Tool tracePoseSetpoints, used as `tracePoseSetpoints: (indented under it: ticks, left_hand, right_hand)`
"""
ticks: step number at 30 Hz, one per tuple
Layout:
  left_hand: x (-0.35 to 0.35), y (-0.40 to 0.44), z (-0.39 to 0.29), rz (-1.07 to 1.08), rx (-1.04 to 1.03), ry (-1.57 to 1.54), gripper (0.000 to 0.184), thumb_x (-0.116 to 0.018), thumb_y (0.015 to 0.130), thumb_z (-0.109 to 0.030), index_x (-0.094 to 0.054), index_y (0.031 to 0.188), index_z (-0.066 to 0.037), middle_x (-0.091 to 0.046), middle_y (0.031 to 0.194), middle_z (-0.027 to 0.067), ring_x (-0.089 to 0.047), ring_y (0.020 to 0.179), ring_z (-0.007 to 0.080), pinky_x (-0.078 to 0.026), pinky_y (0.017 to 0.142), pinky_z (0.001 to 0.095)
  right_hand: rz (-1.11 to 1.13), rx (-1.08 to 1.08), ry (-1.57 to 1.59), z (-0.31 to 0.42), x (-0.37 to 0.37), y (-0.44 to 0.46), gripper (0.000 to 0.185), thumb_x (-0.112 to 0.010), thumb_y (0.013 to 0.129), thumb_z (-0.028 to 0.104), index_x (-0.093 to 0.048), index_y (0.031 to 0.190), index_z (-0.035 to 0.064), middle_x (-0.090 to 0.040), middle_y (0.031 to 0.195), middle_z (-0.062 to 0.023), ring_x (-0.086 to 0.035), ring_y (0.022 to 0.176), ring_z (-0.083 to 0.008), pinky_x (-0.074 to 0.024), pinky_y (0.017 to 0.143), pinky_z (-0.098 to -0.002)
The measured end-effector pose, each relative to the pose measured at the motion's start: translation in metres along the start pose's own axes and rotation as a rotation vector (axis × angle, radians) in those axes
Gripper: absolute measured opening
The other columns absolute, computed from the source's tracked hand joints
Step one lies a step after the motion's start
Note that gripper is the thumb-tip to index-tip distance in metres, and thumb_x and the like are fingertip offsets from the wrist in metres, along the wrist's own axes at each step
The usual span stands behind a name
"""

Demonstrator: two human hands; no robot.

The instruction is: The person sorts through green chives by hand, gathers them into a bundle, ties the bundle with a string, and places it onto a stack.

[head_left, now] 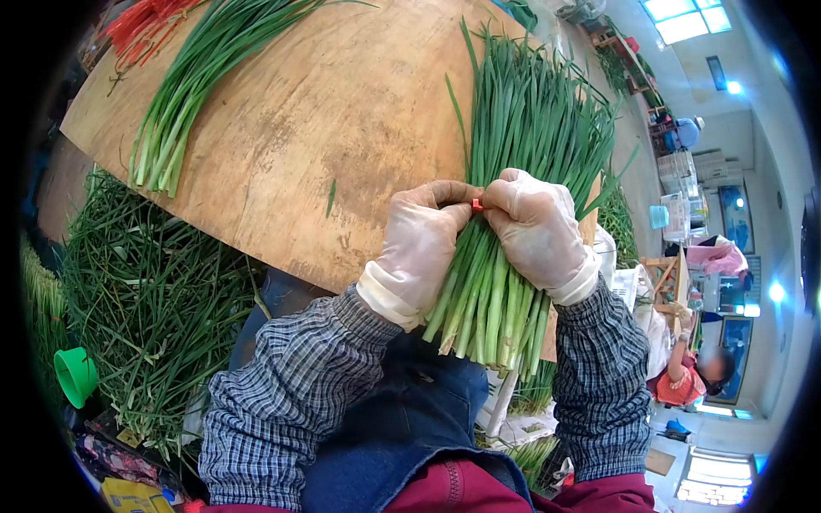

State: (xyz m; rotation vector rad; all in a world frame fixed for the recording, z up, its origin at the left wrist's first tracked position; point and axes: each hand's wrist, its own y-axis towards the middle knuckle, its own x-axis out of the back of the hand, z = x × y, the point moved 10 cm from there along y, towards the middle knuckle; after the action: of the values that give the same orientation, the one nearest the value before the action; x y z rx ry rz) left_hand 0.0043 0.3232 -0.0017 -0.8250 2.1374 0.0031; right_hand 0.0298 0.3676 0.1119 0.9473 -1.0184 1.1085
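Straight ahead in the head view, both of my hands meet over a thick bundle of long green stalks point(534, 111). My left hand point(410, 248) is closed to a narrow pinch, thumb and forefinger together on a small red tie point(477, 205). My right hand point(543, 231) is curled in, its thumb and forefinger drawn close at the other side of that same tie. Both hands wear thin, whitish see-through gloves, and checked sleeves point(291, 393) cover my forearms.

The tie sits across the front of the bundle, between my two hands. Above it the dark leaves fan out along the right side of a worn wooden board point(316, 137); below it the pale cut ends point toward me, past the board's near edge and over my blue apron point(410, 410).

A smaller loose bunch point(192, 94) lies on the board's left side, well apart from my hands, with red strips point(150, 26) near it at the far left corner. A short leaf scrap point(331, 197) rests between the two bunches. Below the board, on my left, is a large tangled heap of greens point(145, 282), with a green container point(76, 377) beside it. Off to the right, another person point(682, 385) in a reddish top reaches out an arm.
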Motion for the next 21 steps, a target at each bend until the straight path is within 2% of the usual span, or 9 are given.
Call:
tracePoseSetpoints:
  ticks: [7, 16, 21]
  left_hand:
    - [0.000, -0.001, -0.004, 0.010, -0.060, 0.056, 0.015, -0.058, 0.082, -0.002, -0.062, 0.095, 0.004, -0.064, 0.086, 0.0083, -0.060, 0.075, 0.0111, -0.049, 0.068, 0.0220]
    - [0.000, -0.005, -0.007, 0.010, -0.044, 0.045, 0.011, -0.057, 0.082, -0.002, -0.064, 0.089, 0.004, -0.063, 0.079, 0.0058, -0.056, 0.072, 0.0091, -0.046, 0.066, 0.0217]
    - [-0.004, -0.003, -0.013, 0.030, -0.127, 0.154, 0.011, -0.057, 0.080, -0.001, -0.063, 0.088, 0.004, -0.062, 0.078, 0.0064, -0.056, 0.070, 0.0091, -0.046, 0.065, 0.0217]
  right_hand:
    - [-0.035, -0.008, -0.033, 0.002, 0.000, 0.001, 0.006, -0.057, 0.070, 0.006, -0.061, 0.074, 0.0040, -0.055, 0.071, -0.0126, -0.057, 0.068, -0.0341, -0.0435, 0.058, -0.0414]
    - [-0.044, -0.003, -0.049, 0.001, 0.000, -0.001, 0.004, -0.057, 0.071, 0.007, -0.058, 0.072, 0.0031, -0.056, 0.072, -0.0124, -0.057, 0.068, -0.0338, -0.0437, 0.058, -0.0416]
    - [-0.047, 0.018, -0.025, 0.002, 0.000, -0.001, 0.004, -0.058, 0.070, 0.006, -0.058, 0.072, 0.0029, -0.056, 0.072, -0.0127, -0.057, 0.069, -0.0331, -0.0437, 0.059, -0.0411]
